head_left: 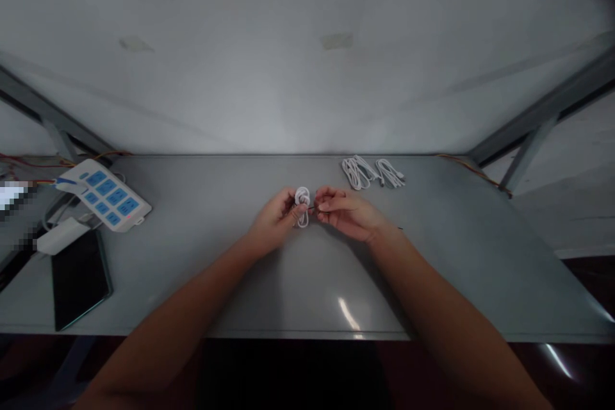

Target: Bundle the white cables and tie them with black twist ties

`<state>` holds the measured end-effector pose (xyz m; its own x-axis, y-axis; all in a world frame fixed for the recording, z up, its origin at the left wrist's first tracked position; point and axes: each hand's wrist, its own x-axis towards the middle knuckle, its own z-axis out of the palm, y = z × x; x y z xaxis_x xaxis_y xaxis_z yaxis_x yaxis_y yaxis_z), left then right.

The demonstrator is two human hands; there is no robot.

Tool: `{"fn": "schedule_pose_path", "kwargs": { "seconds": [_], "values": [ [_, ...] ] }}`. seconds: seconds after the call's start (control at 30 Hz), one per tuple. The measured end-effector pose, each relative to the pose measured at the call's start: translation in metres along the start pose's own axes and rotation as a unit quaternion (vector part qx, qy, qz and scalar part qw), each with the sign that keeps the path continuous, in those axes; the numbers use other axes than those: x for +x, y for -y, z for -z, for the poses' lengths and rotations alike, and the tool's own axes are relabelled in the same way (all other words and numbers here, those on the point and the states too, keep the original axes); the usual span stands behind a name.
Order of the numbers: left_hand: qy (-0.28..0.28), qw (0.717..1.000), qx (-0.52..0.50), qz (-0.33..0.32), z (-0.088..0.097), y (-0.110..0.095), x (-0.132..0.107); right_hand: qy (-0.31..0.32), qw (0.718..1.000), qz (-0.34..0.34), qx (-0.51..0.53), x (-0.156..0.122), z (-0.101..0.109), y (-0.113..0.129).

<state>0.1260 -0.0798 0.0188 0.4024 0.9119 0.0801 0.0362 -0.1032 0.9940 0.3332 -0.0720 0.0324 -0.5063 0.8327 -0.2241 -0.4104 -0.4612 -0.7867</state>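
A coiled white cable (302, 197) is held upright over the middle of the table by my left hand (277, 218), whose fingers and thumb close round its left side. My right hand (343, 210) is just to the right of the coil, thumb and fingertips pinched on a thin dark tie (312, 207). That tie runs from the coil to my right fingertips. Part of the coil is hidden behind my left thumb. Beyond my right hand, two more bundled white cables, a larger one (358, 173) and a smaller one (390, 173), lie near the back edge.
On the left of the grey table (192, 186) is a white power strip (108, 195) with blue sockets. A white adapter (63, 236) and a dark tablet (81, 282) are close to it. Wires (473, 171) lie at the back right, below a metal frame (523, 147).
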Motion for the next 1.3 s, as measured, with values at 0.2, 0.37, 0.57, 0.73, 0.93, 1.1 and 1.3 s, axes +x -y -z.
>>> {"fn": "schedule_pose_path", "kwargs": {
  "seconds": [0.2,0.37,0.57,0.73,0.93,1.1,1.3],
  "values": [
    [-0.015,0.984,-0.166,0.065,-0.006,0.009,0.004,0.038,0.998,-0.008,-0.042,-0.001,-0.003,0.001],
    [-0.056,0.98,-0.177,0.076,-0.001,0.011,0.004,0.02,0.998,0.002,-0.063,-0.004,0.0,0.004],
    [-0.096,0.988,-0.1,0.071,0.003,0.002,0.005,-0.055,0.993,0.021,-0.105,-0.004,0.004,0.005],
    [-0.121,0.989,-0.054,0.06,0.004,0.0,0.007,-0.096,0.981,0.043,-0.164,-0.002,0.001,0.005],
    [-0.154,0.986,-0.055,0.041,0.004,0.007,0.008,-0.134,0.961,0.038,-0.241,-0.002,-0.009,0.001],
    [-0.183,0.979,-0.073,0.058,0.003,0.005,0.008,-0.131,0.921,0.045,-0.365,-0.005,-0.01,0.001],
    [-0.188,0.975,-0.091,0.078,0.002,0.014,0.008,-0.091,0.851,0.1,-0.507,-0.01,-0.008,0.006]
  ]
}}
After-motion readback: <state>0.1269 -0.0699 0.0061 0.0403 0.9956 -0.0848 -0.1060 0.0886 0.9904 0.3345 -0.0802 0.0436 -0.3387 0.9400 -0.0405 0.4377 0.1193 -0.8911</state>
